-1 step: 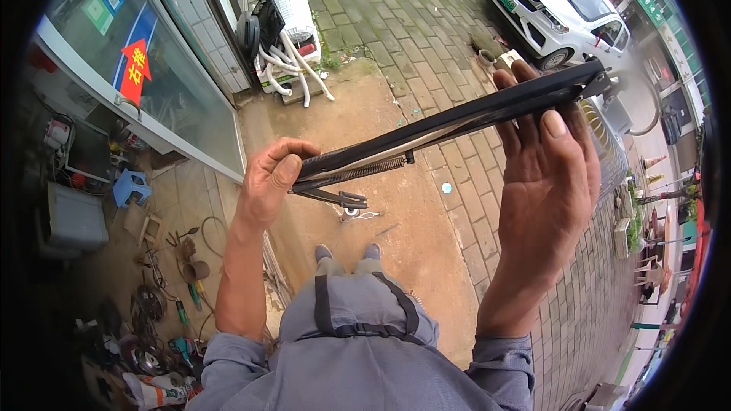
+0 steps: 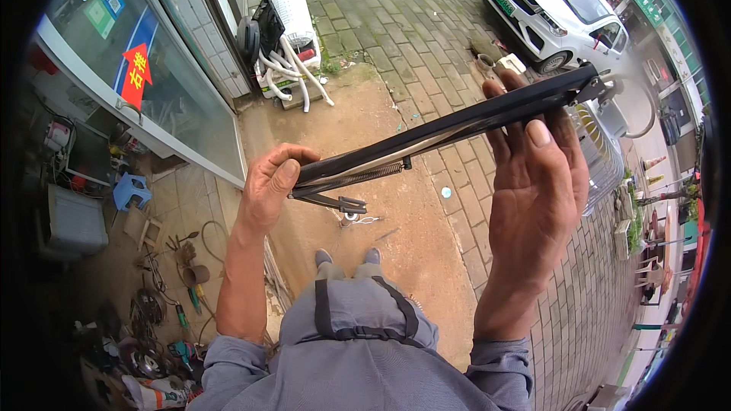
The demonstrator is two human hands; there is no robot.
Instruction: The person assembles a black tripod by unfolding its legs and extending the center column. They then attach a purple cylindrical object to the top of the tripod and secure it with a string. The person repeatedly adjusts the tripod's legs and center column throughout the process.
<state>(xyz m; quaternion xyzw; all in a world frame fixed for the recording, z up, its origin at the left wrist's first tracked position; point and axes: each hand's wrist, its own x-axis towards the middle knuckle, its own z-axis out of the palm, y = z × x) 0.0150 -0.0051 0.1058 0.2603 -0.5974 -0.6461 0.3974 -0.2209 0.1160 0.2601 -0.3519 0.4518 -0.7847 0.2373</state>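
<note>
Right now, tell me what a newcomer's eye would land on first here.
First, the long black metal arm with a spring, held slantwise across the middle: the left hand grips its lower end, the right hand supports its upper part with open fingers. Behind, a white car is parked at upper right, and a blue stool sits among clutter at left.

Two bare hands, left hand (image 2: 268, 186) and right hand (image 2: 537, 183), one long black bar (image 2: 449, 131) with one spring (image 2: 365, 176), one white car (image 2: 550, 11), one small blue stool (image 2: 131, 190), two grey shoes (image 2: 348, 256), one red arrow sign (image 2: 137, 76).
</note>
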